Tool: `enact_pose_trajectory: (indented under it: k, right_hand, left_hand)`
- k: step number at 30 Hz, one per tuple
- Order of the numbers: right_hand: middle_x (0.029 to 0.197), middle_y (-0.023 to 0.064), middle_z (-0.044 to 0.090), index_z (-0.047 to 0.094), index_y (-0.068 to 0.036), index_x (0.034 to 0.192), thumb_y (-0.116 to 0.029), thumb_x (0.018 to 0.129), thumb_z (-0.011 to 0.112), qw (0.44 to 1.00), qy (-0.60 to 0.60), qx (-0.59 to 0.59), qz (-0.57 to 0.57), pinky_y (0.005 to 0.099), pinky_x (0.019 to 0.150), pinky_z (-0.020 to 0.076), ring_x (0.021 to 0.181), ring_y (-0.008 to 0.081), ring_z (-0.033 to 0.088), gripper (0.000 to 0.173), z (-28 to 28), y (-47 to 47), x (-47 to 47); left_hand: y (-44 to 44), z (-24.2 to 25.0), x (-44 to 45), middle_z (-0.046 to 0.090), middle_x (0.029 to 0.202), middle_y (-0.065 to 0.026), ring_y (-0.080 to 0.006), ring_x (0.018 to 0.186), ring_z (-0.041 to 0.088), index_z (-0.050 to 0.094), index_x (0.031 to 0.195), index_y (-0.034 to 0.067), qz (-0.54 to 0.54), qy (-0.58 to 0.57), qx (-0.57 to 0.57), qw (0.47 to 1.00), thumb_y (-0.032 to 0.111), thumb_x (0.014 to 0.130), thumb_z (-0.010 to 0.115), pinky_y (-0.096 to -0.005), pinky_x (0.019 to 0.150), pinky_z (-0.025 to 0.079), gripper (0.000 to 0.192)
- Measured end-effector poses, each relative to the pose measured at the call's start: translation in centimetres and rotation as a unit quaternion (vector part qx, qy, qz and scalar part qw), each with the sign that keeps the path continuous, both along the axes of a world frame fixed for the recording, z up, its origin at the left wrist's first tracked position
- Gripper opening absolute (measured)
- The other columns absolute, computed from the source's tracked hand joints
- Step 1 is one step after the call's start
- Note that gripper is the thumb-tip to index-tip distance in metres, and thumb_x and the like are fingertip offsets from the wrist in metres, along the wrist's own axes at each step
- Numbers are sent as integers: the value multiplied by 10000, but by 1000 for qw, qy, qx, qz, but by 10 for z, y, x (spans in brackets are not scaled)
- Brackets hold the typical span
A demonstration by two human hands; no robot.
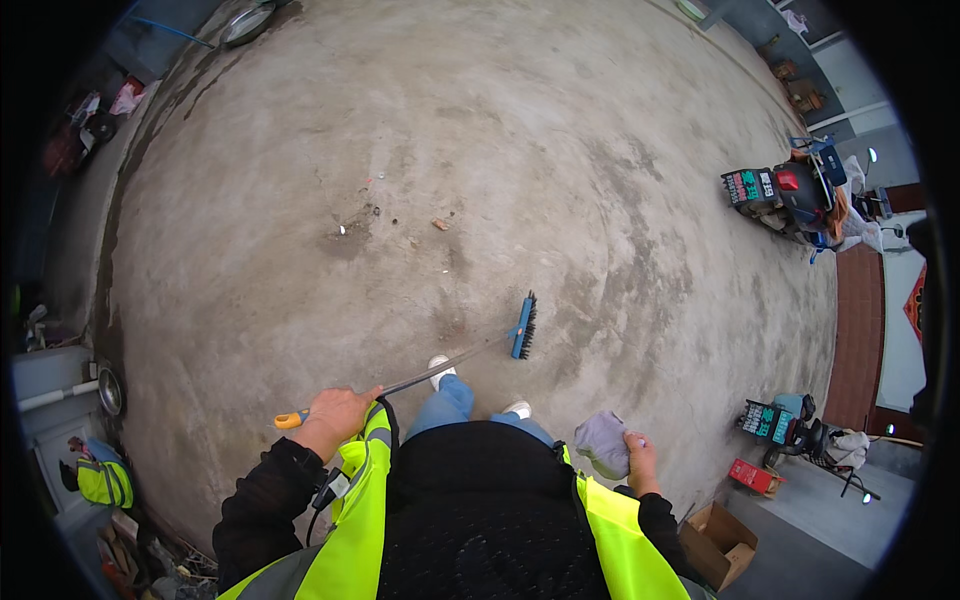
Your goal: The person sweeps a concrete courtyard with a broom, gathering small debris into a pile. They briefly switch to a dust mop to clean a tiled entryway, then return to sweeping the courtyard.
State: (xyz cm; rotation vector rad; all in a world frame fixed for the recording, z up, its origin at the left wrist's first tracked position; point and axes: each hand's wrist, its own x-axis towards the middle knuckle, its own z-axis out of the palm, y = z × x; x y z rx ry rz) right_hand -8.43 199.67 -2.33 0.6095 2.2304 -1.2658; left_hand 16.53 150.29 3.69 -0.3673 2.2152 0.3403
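Observation:
My left hand (335, 417) is closed around the upper part of a long, thin handle (442, 369), just below its yellow end grip (289, 419). The handle slants away in front of my legs to a blue brush head (519, 327) with dark bristles, which is at the concrete floor (480, 135). In my right hand (641, 459), held out at my right side, is a crumpled greyish-lilac cloth (603, 445). Small debris lies ahead on the floor, including a brown piece (441, 223) and a white bit (342, 230).
Two scooters, one farther off (806, 191) and one nearer (799, 435), are parked at right. Near the latter are a red box (752, 477) and an open cardboard box (718, 541). A metal basin (110, 391) stands at left, close to someone in a yellow vest (105, 481).

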Motion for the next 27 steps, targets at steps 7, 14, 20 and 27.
enact_pose_trajectory:
  k: [7, 14, 20, 27]
  right_hand:
    - [742, -20, 547, 587, -74, 816, -191, 741, 691, 999, 14, -35, -27, 238, 610, 400, 664, 91, 474, 173, 10, -4, -16]
    - [745, -18, 536, 580, -79, 847, -216, 745, 687, 999, -18, 29, -37, 242, 608, 399, 666, 96, 469, 201, 14, 8, -13]
    - [754, -22, 541, 591, -88, 834, -220, 749, 671, 998, -29, 27, -39, 258, 649, 412, 693, 98, 484, 177, 0, 23, -40]
    - [760, -18, 546, 585, -81, 841, -200, 750, 674, 1000, -5, 3, 18, 248, 646, 416, 694, 98, 494, 174, 0, 14, -162]
  left_hand:
    - [-42, -43, -9, 628, 900, -89, -258, 845, 616, 436, 1286, 298, -51, -18, -47, 997, 148, 846, 441, -369, 702, 492, 465]
    - [-102, 23, 3, 637, 846, -85, -241, 812, 624, 431, 1287, 285, 3, -54, -156, 986, 147, 851, 445, -354, 679, 495, 458]
    - [-70, 46, -21, 640, 805, -108, -279, 772, 621, 452, 1269, 255, 84, -2, -145, 986, 200, 864, 442, -393, 669, 485, 409]
    - [-12, -43, -144, 632, 939, -118, -283, 892, 601, 444, 1273, 227, 165, 53, -86, 981, 200, 873, 429, -396, 759, 474, 401]
